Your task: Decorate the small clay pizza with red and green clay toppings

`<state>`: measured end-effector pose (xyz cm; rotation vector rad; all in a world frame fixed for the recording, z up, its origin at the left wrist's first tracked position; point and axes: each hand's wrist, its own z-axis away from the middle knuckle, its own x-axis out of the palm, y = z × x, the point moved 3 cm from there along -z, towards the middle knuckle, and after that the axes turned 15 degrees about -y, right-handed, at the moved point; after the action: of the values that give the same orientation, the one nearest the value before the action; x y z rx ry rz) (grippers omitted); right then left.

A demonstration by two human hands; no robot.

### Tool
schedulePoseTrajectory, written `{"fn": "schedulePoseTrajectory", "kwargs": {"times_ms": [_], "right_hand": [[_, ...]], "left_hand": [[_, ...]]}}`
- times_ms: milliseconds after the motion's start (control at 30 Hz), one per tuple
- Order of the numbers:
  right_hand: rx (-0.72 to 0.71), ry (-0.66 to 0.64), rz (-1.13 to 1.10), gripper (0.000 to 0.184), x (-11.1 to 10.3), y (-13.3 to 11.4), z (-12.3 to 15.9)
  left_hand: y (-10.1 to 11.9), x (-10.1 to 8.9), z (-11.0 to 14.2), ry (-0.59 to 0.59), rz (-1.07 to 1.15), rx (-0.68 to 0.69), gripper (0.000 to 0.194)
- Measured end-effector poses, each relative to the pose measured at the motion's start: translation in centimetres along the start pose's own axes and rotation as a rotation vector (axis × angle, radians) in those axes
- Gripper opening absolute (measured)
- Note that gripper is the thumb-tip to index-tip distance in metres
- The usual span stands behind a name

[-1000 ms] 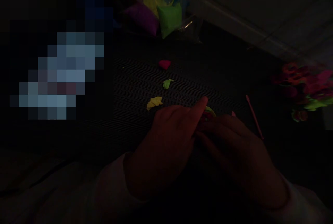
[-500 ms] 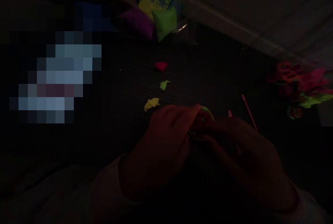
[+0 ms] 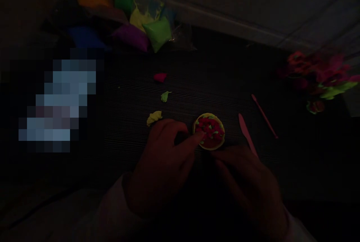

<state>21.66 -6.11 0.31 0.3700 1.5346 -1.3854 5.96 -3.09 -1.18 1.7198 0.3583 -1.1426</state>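
Currently, the left hand (image 3: pixel 165 156) and right hand (image 3: pixel 254 176) are working nearest the wearer. The left grip is standing partly spread, one fingertip lying over the left edge of the disc (image 3: pixel 209 134); whether it is pinching cannot be told. The right grip is forming a narrow gap just beside the disc's near edge; darkness is hiding whether it is holding anything small.

The disc is lying on the surface (image 3: pixel 197 84), between the two hands. Judging by its state, assembly is running well advanced: a yellow rim (image 3: pixel 209 114) is enclosing red pieces (image 3: pixel 213 125), and green bits (image 3: pixel 216 132) are dotting them. The near portion is showing plainer red, so filling is possibly remaining there.

The knife (image 3: pixel 246 131) is lying beside the right hand. The yellow scrap (image 3: pixel 154 117) is lying just beyond the left hand; the stick (image 3: pixel 264 116), green scrap (image 3: pixel 165 96) and red lump (image 3: pixel 160 77) are lying farther out, separately. Flowers (image 3: pixel 326 71) are standing out at far right; bags (image 3: pixel 158 34) are heaping up at far left.

Compared with half a second ago, the hands are now exposing nearly all the disc, the right hand is uncovering more of the knife, and the whole view is sitting differently.
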Motion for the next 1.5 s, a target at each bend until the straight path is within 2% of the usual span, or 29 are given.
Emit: {"fn": "schedulePoseTrajectory", "kwargs": {"times_ms": [200, 433, 633, 767, 900, 1100, 1167, 1300, 1500], "right_hand": [[0.03, 0.048, -0.052, 0.018, -0.1, 0.6, 0.0], [0.036, 0.089, -0.08, 0.016, 0.0, 0.8, 0.0], [0.038, 0.08, -0.1, 0.017, -0.1, 0.9, 0.1], [0.036, 0.096, -0.09, 0.017, 0.0, 1.0, 0.1], [0.084, 0.145, -0.035, 0.016, 0.3, 1.4, 0.1], [0.083, 0.186, 0.114, 0.03, 1.2, 1.4, -0.4], [0.075, 0.202, 0.13, 0.029, 1.3, 1.4, -0.6], [0.085, 0.235, 0.158, 0.028, 1.3, 1.3, -1.0], [0.106, 0.236, 0.131, 0.031, 1.3, 1.3, -1.0]], "left_hand": [[-0.2, 0.3, -0.1, -0.037, -0.055, -0.016, 0.029], [-0.1, 0.3, -0.1, 0.017, -0.061, -0.034, 0.024], [0.1, 0.0, -0.2, 0.04, -0.068, 0.013, 0.015], [0.1, -0.2, 0.0, 0.051, -0.075, -0.013, 0.017], [-0.6, -1.3, 0.4, 0.081, -0.125, -0.108, 0.019], [-3.1, -4.3, 0.4, 0.142, -0.249, -0.353, 0.025], [-4.0, -4.8, 0.2, 0.08, -0.249, -0.405, 0.028], [-5.5, -4.5, 0.0, -0.097, -0.149, -0.467, 0.028], [-5.5, -4.8, -0.3, -0.088, -0.145, -0.517, 0.034]]}}
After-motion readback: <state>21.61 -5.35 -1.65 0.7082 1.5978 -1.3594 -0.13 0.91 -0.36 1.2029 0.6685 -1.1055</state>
